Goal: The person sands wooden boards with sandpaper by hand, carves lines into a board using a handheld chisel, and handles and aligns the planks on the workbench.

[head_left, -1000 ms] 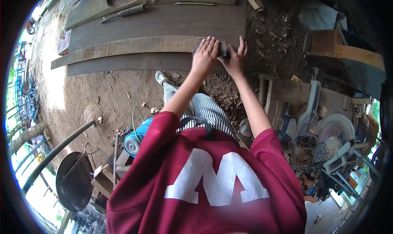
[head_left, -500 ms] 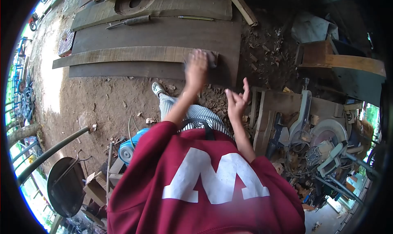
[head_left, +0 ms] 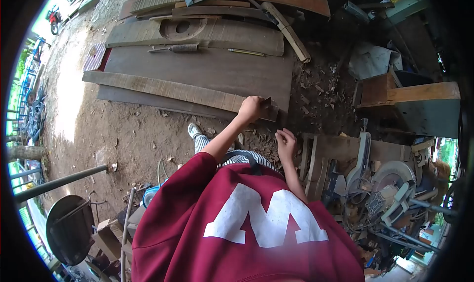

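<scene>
A long, narrow wooden board (head_left: 173,90) lies slanted across a wide dark panel (head_left: 222,70). My left hand (head_left: 251,109) rests near the board's right end, its fingers closed round a dark, flat piece (head_left: 266,103) that pokes out on the right. Below that end, off the panel, my right hand (head_left: 286,143) hangs with its fingers curled in and nothing visible in them. Farther up the panel are a tool with a thick handle (head_left: 183,48) and a thin pencil-like stick (head_left: 246,52).
Behind the tools lies a plank with an oval recess (head_left: 182,29), with more boards beyond. A circular saw machine (head_left: 392,176) stands at right among clutter, below a wooden box (head_left: 377,90). A round dark seat (head_left: 70,228) and metal bar (head_left: 61,183) are at lower left.
The narrow board has turned, its right end now nearer me. My left hand has gone from spread fingers to a closed grip; my right hand has left the board and curled its fingers.
</scene>
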The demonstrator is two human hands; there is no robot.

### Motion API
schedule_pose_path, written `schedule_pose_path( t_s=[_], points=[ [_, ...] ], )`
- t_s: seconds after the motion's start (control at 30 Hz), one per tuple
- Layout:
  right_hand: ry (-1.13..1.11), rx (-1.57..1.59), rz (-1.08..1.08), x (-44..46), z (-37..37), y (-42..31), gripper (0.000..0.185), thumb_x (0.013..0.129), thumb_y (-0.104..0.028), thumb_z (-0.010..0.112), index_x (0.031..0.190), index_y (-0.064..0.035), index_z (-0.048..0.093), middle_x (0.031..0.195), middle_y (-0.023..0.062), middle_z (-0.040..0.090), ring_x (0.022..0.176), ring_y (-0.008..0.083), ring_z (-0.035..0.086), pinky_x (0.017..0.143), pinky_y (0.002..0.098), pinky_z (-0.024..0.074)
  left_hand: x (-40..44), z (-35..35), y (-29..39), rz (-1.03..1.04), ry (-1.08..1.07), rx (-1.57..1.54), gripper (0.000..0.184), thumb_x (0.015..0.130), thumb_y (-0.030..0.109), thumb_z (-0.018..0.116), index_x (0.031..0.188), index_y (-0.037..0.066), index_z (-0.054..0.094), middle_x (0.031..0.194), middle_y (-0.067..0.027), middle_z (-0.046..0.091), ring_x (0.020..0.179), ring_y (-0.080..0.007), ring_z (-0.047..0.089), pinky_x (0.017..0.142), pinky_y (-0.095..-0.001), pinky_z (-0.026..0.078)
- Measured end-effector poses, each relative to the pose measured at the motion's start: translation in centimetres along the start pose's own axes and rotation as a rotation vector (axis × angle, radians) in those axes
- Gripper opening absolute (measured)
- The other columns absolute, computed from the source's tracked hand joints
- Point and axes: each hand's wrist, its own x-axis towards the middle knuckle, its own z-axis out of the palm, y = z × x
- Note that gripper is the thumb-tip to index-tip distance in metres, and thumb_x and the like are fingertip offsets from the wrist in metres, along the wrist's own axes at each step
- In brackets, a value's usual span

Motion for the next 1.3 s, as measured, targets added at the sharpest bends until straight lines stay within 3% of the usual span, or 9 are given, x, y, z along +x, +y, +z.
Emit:
schedule_pose_path(
  t_s=[0.1,0.33,0.5,0.73,0.83,0.9,1.2,1.27,1.3],
  points=[
    [0.017,0.010,-0.016,0.3,0.3,0.4,0.014,0.074,-0.015,0.064,0.085,-0.0064,0.066,0.099,0.0115,0.058,0.094,0.0251,0.052,0.075,0.0328,0.0431,1.7,2.7,-3.5,0.181,0.285,-0.054,0.037,0.073,0.027,0.061,0.098,0.000,0.060,0.108,-0.0190,0.054,0.103,-0.0317,0.050,0.087,-0.0387,0.041],
    [0.105,-0.010,-0.001,0.8,-0.3,0.7,0.012,0.074,-0.011,0.061,0.083,-0.0062,0.066,0.092,0.0105,0.061,0.092,0.0265,0.052,0.081,0.0360,0.0402,1.5,2.3,-0.5,0.134,0.251,0.176,0.027,0.075,0.022,0.058,0.089,-0.001,0.063,0.114,-0.0214,0.050,0.112,-0.0311,0.045,0.093,-0.0397,0.038],
    [0.089,-0.248,-0.125,0.8,-0.4,-0.2,0.013,0.071,-0.009,0.060,0.082,-0.0093,0.065,0.094,0.0073,0.060,0.094,0.0272,0.049,0.084,0.0367,0.0387,2.1,0.5,1.4,0.025,0.091,0.466,0.030,0.067,0.033,0.067,0.079,0.006,0.066,0.079,-0.0138,0.064,0.080,-0.0295,0.061,0.072,-0.0372,0.049],
    [0.007,-0.266,-0.308,2.5,-0.3,-3.2,0.050,0.062,-0.016,0.071,0.108,-0.0087,0.054,0.109,0.0084,0.053,0.102,0.0276,0.043,0.090,0.0374,0.0358,2.8,-0.4,-0.3,0.139,0.034,0.498,0.032,0.070,0.040,0.064,0.079,0.009,0.066,0.075,-0.0138,0.063,0.073,-0.0300,0.061,0.065,-0.0381,0.049],
    [-0.028,-0.302,-0.373,4.0,1.2,-3.5,0.067,0.057,-0.022,0.075,0.117,-0.0097,0.047,0.112,0.0088,0.049,0.104,0.0278,0.042,0.091,0.0384,0.0345,2.4,-0.7,-0.3,0.179,0.032,0.524,0.029,0.073,0.037,0.061,0.078,0.009,0.066,0.073,-0.0140,0.063,0.072,-0.0302,0.061,0.064,-0.0391,0.049],
    [-0.064,-0.333,-0.385,4.8,1.9,-3.5,0.071,0.056,-0.025,0.076,0.118,-0.0097,0.047,0.112,0.0083,0.048,0.104,0.0278,0.041,0.091,0.0386,0.0344,2.1,-1.4,0.0,0.212,0.014,0.597,0.013,0.071,0.011,0.053,0.073,0.007,0.065,0.073,-0.0140,0.063,0.071,-0.0295,0.063,0.061,-0.0372,0.050],
    [-0.216,-0.466,-0.445,7.1,3.9,-5.5,0.063,0.049,-0.031,0.078,0.106,-0.0154,0.055,0.116,0.0036,0.043,0.107,0.0282,0.038,0.093,0.0407,0.0320,2.1,-5.5,-3.0,0.224,-0.023,0.874,0.012,0.075,0.019,0.056,0.074,0.013,0.066,0.073,-0.0116,0.063,0.068,-0.0294,0.062,0.058,-0.0374,0.050],
    [-0.183,-0.504,-0.422,7.1,3.9,-5.5,0.061,0.051,-0.033,0.077,0.107,-0.0169,0.056,0.120,0.0033,0.041,0.114,0.0288,0.033,0.095,0.0418,0.0303,2.4,-10.4,-5.2,-0.001,0.042,0.908,0.016,0.076,0.013,0.053,0.077,0.018,0.067,0.076,-0.0062,0.064,0.069,-0.0248,0.063,0.057,-0.0335,0.050],
    [-0.152,-0.464,-0.418,7.1,4.1,-5.4,0.058,0.048,-0.032,0.078,0.101,-0.0169,0.059,0.119,0.0043,0.041,0.114,0.0289,0.033,0.096,0.0418,0.0291,2.3,-13.8,-9.2,0.129,0.154,0.687,0.023,0.077,0.010,0.049,0.081,0.022,0.068,0.080,0.0002,0.065,0.071,-0.0203,0.063,0.058,-0.0308,0.049]
  ],
)
